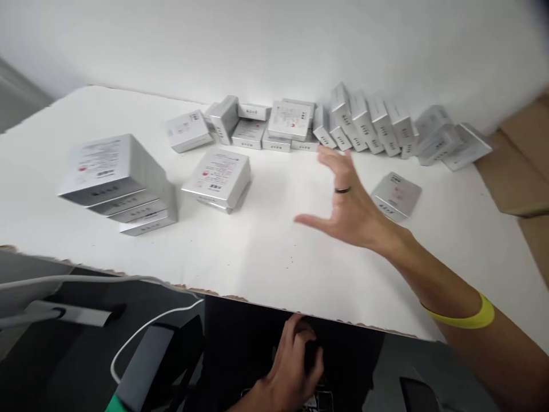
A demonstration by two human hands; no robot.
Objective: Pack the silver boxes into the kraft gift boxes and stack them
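Observation:
My right hand (349, 197) hovers open above the white table (266, 252), fingers spread, a dark ring on one finger and a yellow band on the forearm. It holds nothing. A single grey box (395, 195) lies flat just right of it. My left hand (295, 360) is below the table's front edge, fingers curled round a small dark object I cannot make out. A stack of grey boxes (122, 183) stands at the left, and two stacked boxes (218, 178) lie left of my right hand.
Several grey boxes (326, 126) lie and lean in a row along the white back wall. A brown cardboard surface (521, 171) is at the right edge. Below the table are dark equipment (154, 366) and a white cable (141, 332).

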